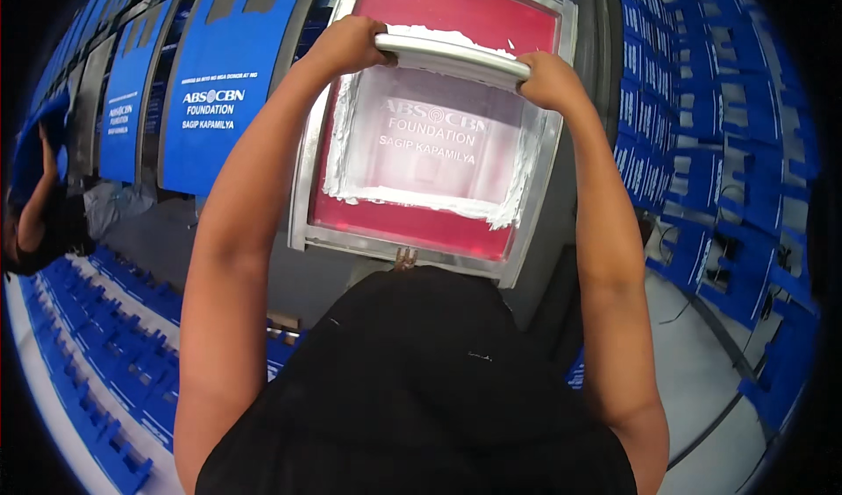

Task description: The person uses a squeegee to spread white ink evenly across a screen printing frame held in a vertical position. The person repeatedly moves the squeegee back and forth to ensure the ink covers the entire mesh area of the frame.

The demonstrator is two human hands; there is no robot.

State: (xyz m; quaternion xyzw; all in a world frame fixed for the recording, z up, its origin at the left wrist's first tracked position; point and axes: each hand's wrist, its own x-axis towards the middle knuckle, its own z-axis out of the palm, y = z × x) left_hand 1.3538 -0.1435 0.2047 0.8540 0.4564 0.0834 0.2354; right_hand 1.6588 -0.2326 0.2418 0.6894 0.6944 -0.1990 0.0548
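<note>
Squeegee (452,59) is spanning the far half of the red screen (456,0), left grip (348,43) and right grip (549,83) holding its opposite ends. Judged risk: uneven pressure could be leaving streaks; sideways drift could be spreading white paint (412,200) toward the metal frame (351,243).

And it's left hand (351,46) at eleven, right hand (548,83) at one, both gripping the squeegee (452,60) across the metal-framed printing screen (386,219), white ink (524,166) edging its pale window (430,169); blue panels (206,149) at ten!
</note>
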